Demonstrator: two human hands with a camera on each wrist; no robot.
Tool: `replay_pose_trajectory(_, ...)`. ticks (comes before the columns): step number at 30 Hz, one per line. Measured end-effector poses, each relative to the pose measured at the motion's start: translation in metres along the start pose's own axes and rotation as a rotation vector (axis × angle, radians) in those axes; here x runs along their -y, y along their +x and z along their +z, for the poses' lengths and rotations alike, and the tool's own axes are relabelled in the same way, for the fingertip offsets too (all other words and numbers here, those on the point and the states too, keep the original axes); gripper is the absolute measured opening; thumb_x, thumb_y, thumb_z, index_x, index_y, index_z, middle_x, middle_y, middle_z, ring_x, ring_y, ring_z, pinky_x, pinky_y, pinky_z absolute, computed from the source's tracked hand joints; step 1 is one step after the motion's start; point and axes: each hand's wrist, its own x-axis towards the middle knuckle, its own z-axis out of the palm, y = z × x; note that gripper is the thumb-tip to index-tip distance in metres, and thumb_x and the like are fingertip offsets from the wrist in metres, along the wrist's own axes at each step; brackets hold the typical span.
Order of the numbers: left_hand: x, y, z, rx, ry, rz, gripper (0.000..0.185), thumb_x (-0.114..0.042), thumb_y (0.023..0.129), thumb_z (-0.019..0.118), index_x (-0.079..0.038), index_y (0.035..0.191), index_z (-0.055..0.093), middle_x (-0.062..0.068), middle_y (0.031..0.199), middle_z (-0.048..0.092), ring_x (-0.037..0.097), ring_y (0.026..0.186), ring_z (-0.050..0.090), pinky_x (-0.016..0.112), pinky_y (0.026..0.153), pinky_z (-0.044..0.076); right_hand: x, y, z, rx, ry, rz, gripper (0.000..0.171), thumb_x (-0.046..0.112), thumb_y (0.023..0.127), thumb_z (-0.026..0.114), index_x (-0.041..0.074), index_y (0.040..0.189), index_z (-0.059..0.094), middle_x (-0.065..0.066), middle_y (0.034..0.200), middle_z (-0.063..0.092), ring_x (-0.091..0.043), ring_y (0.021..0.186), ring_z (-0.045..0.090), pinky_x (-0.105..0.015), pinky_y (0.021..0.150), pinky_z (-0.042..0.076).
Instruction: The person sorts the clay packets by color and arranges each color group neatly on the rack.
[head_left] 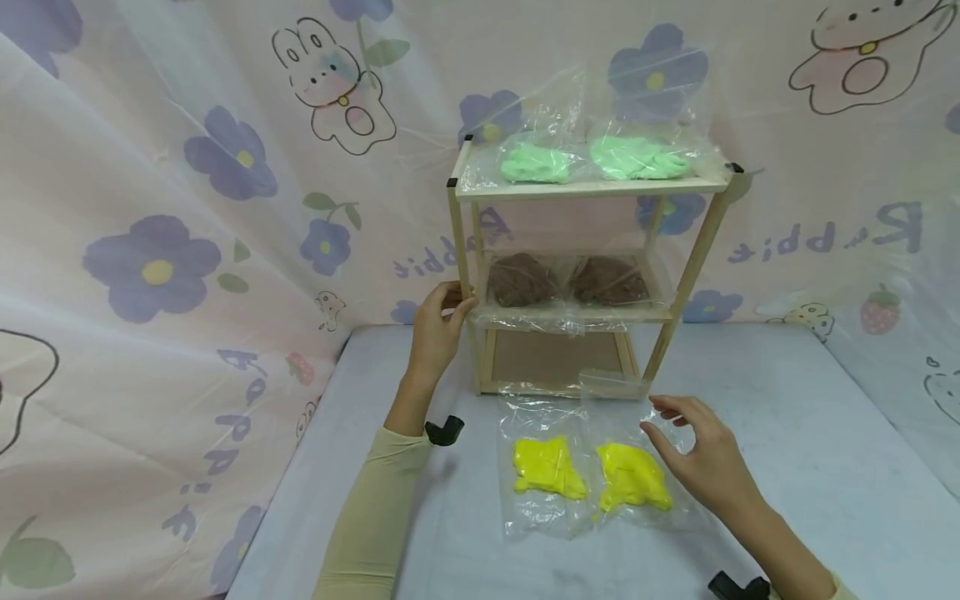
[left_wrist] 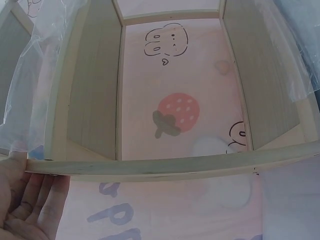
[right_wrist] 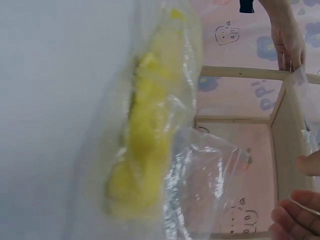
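A small three-tier wooden shelf (head_left: pixel 585 190) stands at the back of the table. My left hand (head_left: pixel 453 304) grips its left front post at the middle tier; in the left wrist view the palm (left_wrist: pixel 30 200) lies under a wooden rail (left_wrist: pixel 175 165). Two clear bags of yellow material (head_left: pixel 546 467) (head_left: pixel 633 477) lie flat in front of the shelf. My right hand (head_left: pixel 663 421) hovers over the right bag's upper corner with relaxed fingers and holds nothing. In the right wrist view the yellow bag (right_wrist: pixel 145 150) fills the left and my fingers (right_wrist: pixel 295 215) show at the lower right.
Two bags of green material (head_left: pixel 536 162) (head_left: pixel 637 157) sit on the top tier and two of brown (head_left: pixel 522 280) (head_left: pixel 609 282) on the middle one. The bottom tier (head_left: pixel 555 358) holds nothing. Flower-print curtains close in the grey table (head_left: pixel 787 433) behind and at the left.
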Motion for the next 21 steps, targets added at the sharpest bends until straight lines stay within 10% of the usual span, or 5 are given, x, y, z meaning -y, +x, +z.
replay_pose_trajectory(21, 0.000, 0.000, 0.000, -0.004, 0.007, 0.003, 0.036, -0.021, 0.103, 0.071, -0.002, 0.133, 0.066, 0.015, 0.122, 0.072, 0.030, 0.115, 0.071, 0.039, 0.101, 0.063, -0.018, -0.054, -0.010, 0.379, -0.065, 0.280, 0.066, 0.039, 0.082, 0.096, 0.001, 0.129, 0.070, -0.003, 0.107, 0.068, -0.015, 0.086, 0.057, -0.030, 0.068, 0.056)
